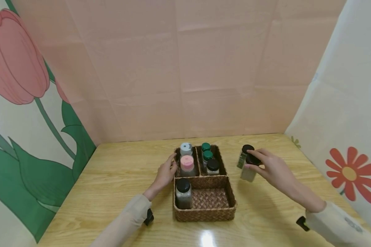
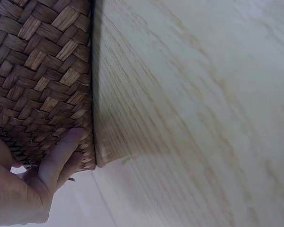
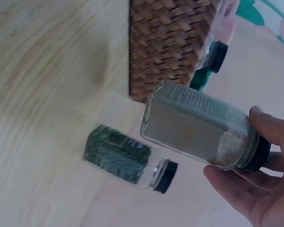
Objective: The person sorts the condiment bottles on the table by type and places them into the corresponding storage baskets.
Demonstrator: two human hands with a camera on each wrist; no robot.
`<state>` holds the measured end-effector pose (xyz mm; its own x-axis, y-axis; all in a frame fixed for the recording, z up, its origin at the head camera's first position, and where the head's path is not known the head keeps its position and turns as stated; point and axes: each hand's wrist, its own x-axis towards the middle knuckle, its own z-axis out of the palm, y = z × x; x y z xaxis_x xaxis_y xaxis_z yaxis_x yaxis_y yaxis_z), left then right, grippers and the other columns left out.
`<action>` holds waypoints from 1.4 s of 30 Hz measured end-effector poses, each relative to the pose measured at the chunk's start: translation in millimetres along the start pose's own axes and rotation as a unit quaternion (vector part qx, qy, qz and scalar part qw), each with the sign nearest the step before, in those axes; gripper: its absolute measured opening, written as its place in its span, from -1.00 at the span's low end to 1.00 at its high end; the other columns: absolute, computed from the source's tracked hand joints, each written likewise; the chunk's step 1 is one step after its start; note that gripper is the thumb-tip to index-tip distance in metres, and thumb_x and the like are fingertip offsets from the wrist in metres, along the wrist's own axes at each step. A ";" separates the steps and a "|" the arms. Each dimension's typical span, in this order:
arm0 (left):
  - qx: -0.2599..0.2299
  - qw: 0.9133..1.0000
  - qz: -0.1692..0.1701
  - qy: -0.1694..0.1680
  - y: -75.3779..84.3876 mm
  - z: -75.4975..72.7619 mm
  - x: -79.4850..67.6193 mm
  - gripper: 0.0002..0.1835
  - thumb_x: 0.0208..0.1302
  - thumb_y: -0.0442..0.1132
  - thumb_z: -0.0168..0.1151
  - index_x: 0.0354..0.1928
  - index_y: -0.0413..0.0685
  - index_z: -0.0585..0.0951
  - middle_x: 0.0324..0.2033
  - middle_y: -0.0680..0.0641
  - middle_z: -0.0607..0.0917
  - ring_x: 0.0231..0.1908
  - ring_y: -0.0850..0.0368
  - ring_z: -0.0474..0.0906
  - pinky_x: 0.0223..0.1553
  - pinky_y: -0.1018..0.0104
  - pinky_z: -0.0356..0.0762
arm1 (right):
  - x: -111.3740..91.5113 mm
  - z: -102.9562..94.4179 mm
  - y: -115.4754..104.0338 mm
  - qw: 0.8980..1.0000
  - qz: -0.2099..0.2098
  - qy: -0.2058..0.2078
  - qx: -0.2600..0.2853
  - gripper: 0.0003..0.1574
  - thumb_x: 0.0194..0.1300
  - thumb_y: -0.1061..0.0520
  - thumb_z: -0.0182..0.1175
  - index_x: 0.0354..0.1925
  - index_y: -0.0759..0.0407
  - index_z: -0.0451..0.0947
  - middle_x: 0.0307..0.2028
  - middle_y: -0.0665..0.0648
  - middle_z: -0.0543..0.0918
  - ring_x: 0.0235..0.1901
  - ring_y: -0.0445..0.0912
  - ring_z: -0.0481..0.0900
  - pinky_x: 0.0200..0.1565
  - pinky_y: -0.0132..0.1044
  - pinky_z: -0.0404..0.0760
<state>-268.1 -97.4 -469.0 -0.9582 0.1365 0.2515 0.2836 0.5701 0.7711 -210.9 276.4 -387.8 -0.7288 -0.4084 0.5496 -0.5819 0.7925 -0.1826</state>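
Observation:
My right hand pinches a square glass spice jar by its black lid. The pale powder inside shows through the glass. Held right of the basket, the jar tilts in the head view. Behind it stands a second black-lidded jar with dark green contents. My left hand rests at the left side of the woven basket, near its back corner. In the left wrist view, extended fingers lie against the basket's outer wall.
A black-lidded jar stands at the left of the front compartment. The back left compartment holds a white-capped container and a pink-capped one. Two green-capped jars and a black-lidded jar fill the back right compartment.

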 end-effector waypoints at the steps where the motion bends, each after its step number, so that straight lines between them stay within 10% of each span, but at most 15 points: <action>1: 0.000 1.000 -0.001 0.000 0.4 -0.4 -0.1 -0.50 0.47 -0.36 -0.04 0.42 -0.22 0.33 -0.02 -0.34 0.66 -0.69 0.28 0.33 -0.65 0.39 0.30 | 0.3 -0.8 -2.4 1.000 -0.006 0.005 0.001 -0.32 0.14 0.12 0.46 0.18 0.36 0.53 -0.13 0.23 0.62 -0.49 -0.17 0.55 -0.54 -0.33 0.48; 42: -0.020 1.000 -0.005 0.007 -0.8 1.1 0.3 -0.48 0.44 -0.37 0.00 0.42 -0.21 0.35 0.03 -0.40 0.62 -0.47 0.11 0.56 -0.65 0.38 0.37 | 16.9 -7.3 -64.4 0.998 -0.031 -0.027 0.052 -0.30 0.19 0.06 0.43 0.25 0.26 0.50 0.06 0.18 0.61 -0.22 -0.04 0.68 -0.33 -0.18 0.64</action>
<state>-268.6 -96.9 -470.3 -0.9602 0.1195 0.2526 0.2765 0.5379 0.7964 -183.0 221.8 -360.8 -0.7068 -0.4812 0.5185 -0.6590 0.7143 -0.2354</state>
